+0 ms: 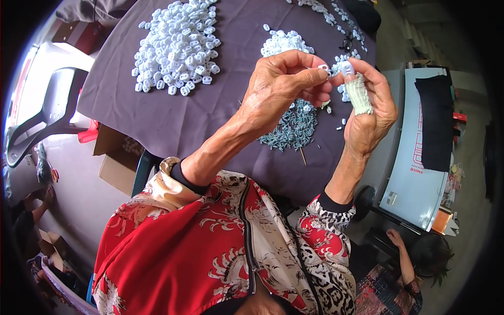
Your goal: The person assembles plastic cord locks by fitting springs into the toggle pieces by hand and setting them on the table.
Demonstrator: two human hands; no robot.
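Both of my hands are raised close together over the cloth-covered table. My left hand (281,84) pinches a small white plastic piece with an oval hole (324,67) between thumb and forefinger. In my right hand (375,102), a white two-holed plastic piece (347,67) is gripped at the tips of thumb and index finger. A pale green knitted cover (359,95) wraps the right thumb. Below the hands lies a heap of small teal pieces (289,128), too fine to make out singly. Behind the left hand is a mound of white pieces (286,43).
A larger pile of white plastic pieces (176,50) lies at the table's far left. A thin wooden stick (303,156) pokes out of the teal heap. Left of the table stands an open cardboard box (118,170). Another person's arm (403,257) shows at lower right.
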